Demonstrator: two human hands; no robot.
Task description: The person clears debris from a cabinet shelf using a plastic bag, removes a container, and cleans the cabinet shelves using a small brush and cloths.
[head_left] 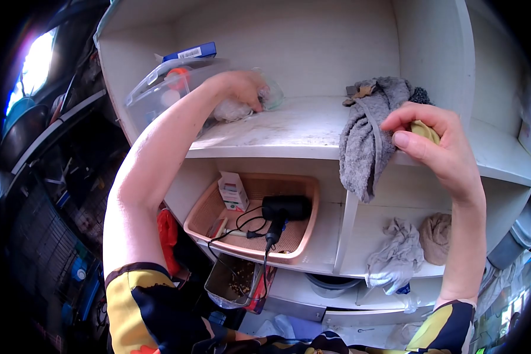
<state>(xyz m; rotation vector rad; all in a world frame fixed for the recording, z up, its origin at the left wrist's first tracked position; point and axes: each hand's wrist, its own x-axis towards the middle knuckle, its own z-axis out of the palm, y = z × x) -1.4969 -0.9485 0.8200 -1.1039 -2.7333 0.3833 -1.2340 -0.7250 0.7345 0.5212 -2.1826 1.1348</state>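
My left hand (245, 88) reaches onto the upper shelf, with its fingers curled over a crumpled clear plastic bag (231, 110). Part of the bag is hidden beneath the hand. Just left of it stands a clear plastic bin (144, 97) with an orange-red round item inside. Over at the right, my right hand (439, 138) is half closed around a yellowish cloth (425, 131), its thumb and forefinger a little apart. Beside those fingertips a grey towel (369, 135) hangs over the shelf's front edge.
Below, a peach basket (312, 227) holds a black hair dryer (286, 207), its cord and a small white box (233, 192). Crumpled cloths (395, 251) lie on the lower right shelf. A blue box (192, 52) rests atop the bin. Under the basket sits a grey container (230, 283).
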